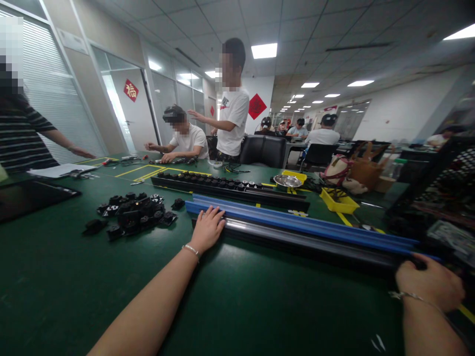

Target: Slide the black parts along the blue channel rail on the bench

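My left hand (208,228) lies with stretched fingers over the left end of a long black rail (297,241), its fingertips reaching the edge of a long blue rail (304,216). My right hand (428,282) is curled around the black rail's right end; the fingers on its far side are partly hidden. The two rails lie side by side, the blue one behind the black one. A pile of small black parts (139,215) sits left of my left hand. Farther back, another black rail (222,192) carries a row of similar black parts.
A metal bowl (287,181) and a yellow tray (339,201) stand behind the rails on the green table (260,306). A dark perforated object (441,178) rises at right. A black flat panel (33,198) lies at left. Other people are across the table.
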`<state>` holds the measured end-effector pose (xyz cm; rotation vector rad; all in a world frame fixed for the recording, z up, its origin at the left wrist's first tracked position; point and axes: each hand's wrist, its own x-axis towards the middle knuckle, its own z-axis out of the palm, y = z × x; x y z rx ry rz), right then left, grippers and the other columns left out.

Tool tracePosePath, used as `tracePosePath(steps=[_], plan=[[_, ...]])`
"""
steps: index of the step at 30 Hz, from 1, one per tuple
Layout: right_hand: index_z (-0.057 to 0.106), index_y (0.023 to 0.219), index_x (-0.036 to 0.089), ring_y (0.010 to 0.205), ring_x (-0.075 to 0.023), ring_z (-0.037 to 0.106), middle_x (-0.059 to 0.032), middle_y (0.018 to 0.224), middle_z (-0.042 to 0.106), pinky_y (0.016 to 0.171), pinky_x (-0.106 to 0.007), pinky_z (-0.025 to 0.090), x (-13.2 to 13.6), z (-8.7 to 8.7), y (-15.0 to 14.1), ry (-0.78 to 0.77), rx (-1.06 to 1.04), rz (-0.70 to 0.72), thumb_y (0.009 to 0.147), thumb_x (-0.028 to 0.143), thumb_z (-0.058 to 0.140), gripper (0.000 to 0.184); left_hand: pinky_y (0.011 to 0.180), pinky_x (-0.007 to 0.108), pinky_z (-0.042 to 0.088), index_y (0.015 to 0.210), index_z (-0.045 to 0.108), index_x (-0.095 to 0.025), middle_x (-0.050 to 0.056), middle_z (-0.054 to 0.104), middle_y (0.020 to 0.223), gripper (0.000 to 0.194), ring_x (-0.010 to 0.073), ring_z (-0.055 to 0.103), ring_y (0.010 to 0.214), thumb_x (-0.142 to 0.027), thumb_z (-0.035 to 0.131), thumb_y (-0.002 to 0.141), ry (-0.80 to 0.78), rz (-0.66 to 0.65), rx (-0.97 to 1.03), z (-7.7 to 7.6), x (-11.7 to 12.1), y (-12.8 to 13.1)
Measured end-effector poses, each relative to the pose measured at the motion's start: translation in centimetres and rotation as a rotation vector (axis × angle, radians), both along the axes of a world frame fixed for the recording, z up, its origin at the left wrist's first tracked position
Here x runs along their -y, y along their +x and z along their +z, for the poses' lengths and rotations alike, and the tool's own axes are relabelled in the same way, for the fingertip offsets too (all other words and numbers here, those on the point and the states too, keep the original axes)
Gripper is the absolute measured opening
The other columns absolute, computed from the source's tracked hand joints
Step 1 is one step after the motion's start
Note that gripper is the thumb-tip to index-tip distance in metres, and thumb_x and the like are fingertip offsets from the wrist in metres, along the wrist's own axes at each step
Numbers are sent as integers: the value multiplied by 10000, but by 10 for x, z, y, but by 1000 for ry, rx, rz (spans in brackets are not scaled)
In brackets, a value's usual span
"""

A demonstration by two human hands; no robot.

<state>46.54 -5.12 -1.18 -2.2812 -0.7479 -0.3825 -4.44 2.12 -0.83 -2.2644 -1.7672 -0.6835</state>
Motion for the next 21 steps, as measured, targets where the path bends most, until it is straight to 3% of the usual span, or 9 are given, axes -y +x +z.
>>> tracePosePath(steps=[3, 9, 21], plan=[[612, 1101, 305, 1063, -296, 530, -94, 1111, 587, 830, -443, 449, 0, 3, -3, -4, -56, -40, 757, 392, 420, 403, 1086, 475, 252, 1263, 519, -251, 39, 450, 1395, 436, 220, 349, 1315, -388, 266, 934, -26, -7, -35, 1, 1, 0], [574, 1131, 268, 1096, -346, 494, -171, 1118, 563, 829, -489, 409, -1, 6, -7, -54, -70, -64, 755, 421, 412, 437, 1085, 458, 254, 1266, 521, -253, 46, 439, 1401, 445, 212, 397, 1285, -393, 259, 936, -45, -3, -53, 4, 3, 0], [572, 1125, 233, 1148, -344, 481, -178, 1141, 562, 857, -514, 394, -1, 11, -17, -63, -72, -48, 749, 414, 413, 446, 1073, 447, 278, 1250, 536, -262, 40, 447, 1397, 426, 209, 399, 1283, -387, 292, 925, -49, 8, -31, 4, 1, 1]])
